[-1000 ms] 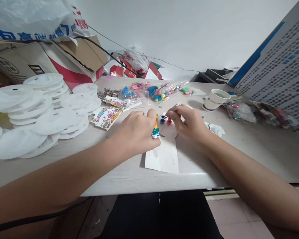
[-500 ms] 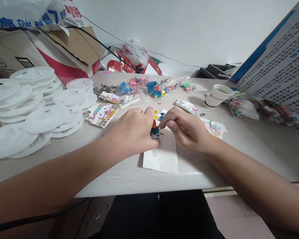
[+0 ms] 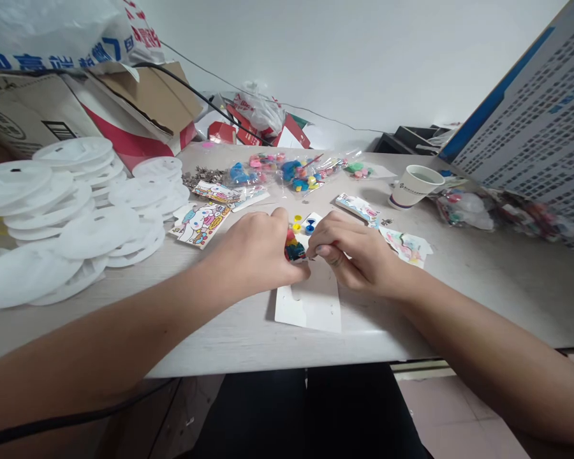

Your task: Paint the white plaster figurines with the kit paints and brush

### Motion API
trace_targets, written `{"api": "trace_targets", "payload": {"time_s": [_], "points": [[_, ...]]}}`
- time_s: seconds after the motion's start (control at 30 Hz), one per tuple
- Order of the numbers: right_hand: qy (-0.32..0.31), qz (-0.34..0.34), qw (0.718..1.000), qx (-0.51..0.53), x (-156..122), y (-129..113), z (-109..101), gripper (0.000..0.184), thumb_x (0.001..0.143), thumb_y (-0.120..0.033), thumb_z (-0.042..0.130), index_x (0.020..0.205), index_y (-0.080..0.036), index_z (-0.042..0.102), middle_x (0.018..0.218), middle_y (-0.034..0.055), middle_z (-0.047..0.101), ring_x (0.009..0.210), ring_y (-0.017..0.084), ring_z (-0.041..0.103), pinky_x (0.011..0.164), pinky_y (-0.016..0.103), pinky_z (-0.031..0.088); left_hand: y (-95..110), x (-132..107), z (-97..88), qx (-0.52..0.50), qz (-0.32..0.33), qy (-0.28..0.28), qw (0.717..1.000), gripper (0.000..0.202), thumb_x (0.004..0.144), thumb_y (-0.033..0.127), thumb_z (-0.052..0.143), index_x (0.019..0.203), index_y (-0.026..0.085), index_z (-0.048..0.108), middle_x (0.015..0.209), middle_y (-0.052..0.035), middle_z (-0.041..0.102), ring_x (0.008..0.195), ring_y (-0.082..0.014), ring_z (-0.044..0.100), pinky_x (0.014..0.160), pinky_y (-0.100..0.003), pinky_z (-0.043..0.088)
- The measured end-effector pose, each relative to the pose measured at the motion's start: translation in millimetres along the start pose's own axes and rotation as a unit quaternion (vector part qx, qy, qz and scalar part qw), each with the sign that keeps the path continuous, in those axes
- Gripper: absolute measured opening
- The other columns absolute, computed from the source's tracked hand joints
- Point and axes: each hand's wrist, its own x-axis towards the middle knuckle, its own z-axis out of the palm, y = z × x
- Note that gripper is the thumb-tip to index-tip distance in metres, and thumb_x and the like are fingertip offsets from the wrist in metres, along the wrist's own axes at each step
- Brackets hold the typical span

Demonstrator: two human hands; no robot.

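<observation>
Between the fingers of my left hand is a small painted figure, coloured red, yellow and dark teal; part of it is hidden. My right hand pinches a thin paintbrush, mostly covered by the fingers, with its tip at the figure's right side. Whether the tip touches the figure, I cannot tell. Both hands are over a white card lying near the table's front edge. Just beyond the fingers sit a yellow paint pot and a blue paint pot.
White plastic discs are piled on the left. Bags of coloured pieces lie at the back, beside small metal parts. A paper cup of liquid stands right. Printed cards flank the hands. A tall printed panel leans at right.
The painted figure has turned slightly and my right hand's fingers have drawn in, hiding more of the brush. The view has shifted a little.
</observation>
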Motion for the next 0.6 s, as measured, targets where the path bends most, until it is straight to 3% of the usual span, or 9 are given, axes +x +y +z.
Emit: {"api": "trace_targets", "payload": {"time_s": [0.1, 0.23, 0.37, 0.5, 0.6], "points": [[0.017, -0.012, 1.000, -0.010, 0.1, -0.6, -0.6, 0.013, 0.098, -0.015, 0.047, 0.096, -0.016, 0.060, 0.083, 0.0092, 0.067, 0.079, 0.018, 0.056, 0.078, 0.038, 0.049, 0.1, 0.4, -0.4, -0.005, -0.005, -0.002, 1.000, 0.045, 0.059, 0.053, 0.070, 0.084, 0.024, 0.045, 0.068, -0.0004, 0.056, 0.062, -0.0209, 0.056, 0.051, -0.032, 0.036], [-0.030, -0.007, 0.999, 0.007, 0.6, -1.8, -2.1, 0.014, 0.098, -0.014, 0.046, 0.093, -0.015, 0.059, 0.081, 0.0082, 0.066, 0.080, 0.018, 0.057, 0.078, 0.036, 0.049, -1.1, 0.8, 0.9, -0.007, -0.012, -0.010, 1.000, 0.047, 0.061, 0.058, 0.068, 0.087, 0.024, 0.048, 0.070, -0.0018, 0.058, 0.064, -0.0227, 0.059, 0.054, -0.034, 0.039], [0.001, -0.019, 1.000, -0.008, 1.1, -2.2, -2.2, 0.016, 0.100, -0.018, 0.045, 0.096, -0.016, 0.060, 0.082, 0.0085, 0.067, 0.081, 0.018, 0.058, 0.079, 0.037, 0.050, -3.0, 0.5, 2.4, -0.008, -0.013, -0.016, 1.000, 0.048, 0.060, 0.057, 0.070, 0.089, 0.024, 0.049, 0.073, -0.0026, 0.060, 0.067, -0.0236, 0.061, 0.055, -0.034, 0.041], [-0.025, -0.008, 1.000, 0.007, 1.1, -2.1, -1.9, 0.016, 0.099, -0.017, 0.044, 0.095, -0.018, 0.060, 0.081, 0.0072, 0.067, 0.080, 0.018, 0.059, 0.078, 0.036, 0.050, -2.8, -0.3, 1.9, -0.009, -0.008, -0.008, 1.000, 0.048, 0.063, 0.058, 0.068, 0.091, 0.023, 0.050, 0.074, -0.0036, 0.062, 0.069, -0.0252, 0.063, 0.058, -0.035, 0.043], [0.010, -0.008, 1.000, 0.010, 0.6, -0.6, -2.0, 0.015, 0.099, -0.018, 0.046, 0.094, -0.018, 0.060, 0.080, 0.0074, 0.067, 0.079, 0.018, 0.059, 0.075, 0.036, 0.050, -0.9, -0.2, 0.4, -0.014, -0.012, -0.017, 1.000, 0.047, 0.062, 0.054, 0.070, 0.092, 0.023, 0.051, 0.075, -0.0038, 0.063, 0.069, -0.0254, 0.063, 0.057, -0.035, 0.043]]}}
